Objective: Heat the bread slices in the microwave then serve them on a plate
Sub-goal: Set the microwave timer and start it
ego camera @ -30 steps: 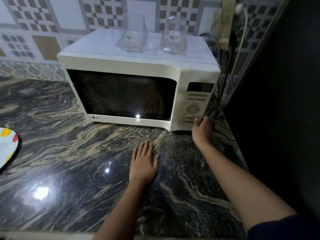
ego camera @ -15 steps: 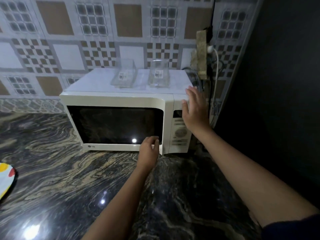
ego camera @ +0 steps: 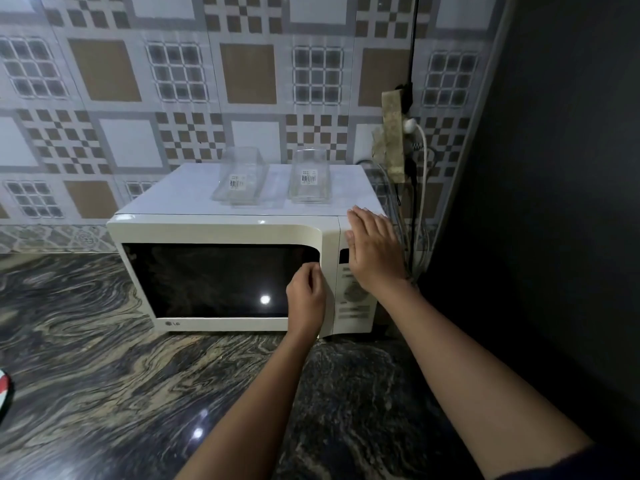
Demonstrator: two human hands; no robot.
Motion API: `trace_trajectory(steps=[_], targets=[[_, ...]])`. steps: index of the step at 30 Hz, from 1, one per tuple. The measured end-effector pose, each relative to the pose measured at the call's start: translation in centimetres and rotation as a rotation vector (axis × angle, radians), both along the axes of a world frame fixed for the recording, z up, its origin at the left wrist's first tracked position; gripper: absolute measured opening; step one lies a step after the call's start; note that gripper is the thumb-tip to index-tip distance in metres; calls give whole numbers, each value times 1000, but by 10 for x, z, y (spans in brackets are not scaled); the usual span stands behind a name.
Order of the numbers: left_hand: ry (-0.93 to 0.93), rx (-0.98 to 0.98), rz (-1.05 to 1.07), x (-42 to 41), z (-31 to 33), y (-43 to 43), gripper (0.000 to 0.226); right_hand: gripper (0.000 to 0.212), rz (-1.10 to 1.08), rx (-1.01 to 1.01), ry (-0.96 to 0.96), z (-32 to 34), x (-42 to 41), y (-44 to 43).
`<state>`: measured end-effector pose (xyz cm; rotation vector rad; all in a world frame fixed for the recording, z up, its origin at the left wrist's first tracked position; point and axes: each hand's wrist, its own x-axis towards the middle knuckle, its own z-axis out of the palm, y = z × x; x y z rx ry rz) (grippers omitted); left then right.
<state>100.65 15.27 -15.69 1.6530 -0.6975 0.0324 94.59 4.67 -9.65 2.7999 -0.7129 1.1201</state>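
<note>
A white microwave (ego camera: pixel 221 230) stands on the dark marble counter against the tiled wall, its door closed and its window dark. My left hand (ego camera: pixel 306 299) grips the right edge of the door, fingers curled round it. My right hand (ego camera: pixel 372 249) lies flat with straight fingers over the upper right corner, above the control panel (ego camera: pixel 353 308). A sliver of a colourful plate (ego camera: pixel 4 389) shows at the far left edge. No bread is in view.
Two clear plastic containers (ego camera: pixel 240 178) (ego camera: pixel 310 176) sit on top of the microwave. A socket block with cables (ego camera: pixel 398 140) hangs on the wall to its right. A dark wall (ego camera: pixel 554 202) closes off the right side. The marble counter (ego camera: pixel 121 393) stretches in front.
My left hand rose from the counter to the door's right edge and curled round it. My right hand moved from the panel's bottom up to the top right corner. The view tilted upward.
</note>
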Motion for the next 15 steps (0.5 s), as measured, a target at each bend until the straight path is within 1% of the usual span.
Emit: trace_trajectory(steps=[7, 15], targets=[[78, -79, 4, -12, 2, -5, 22, 49, -12, 5, 30, 1, -1, 0], [87, -28, -69, -8, 2, 1, 17, 61, -11, 26, 82, 6, -4, 1]])
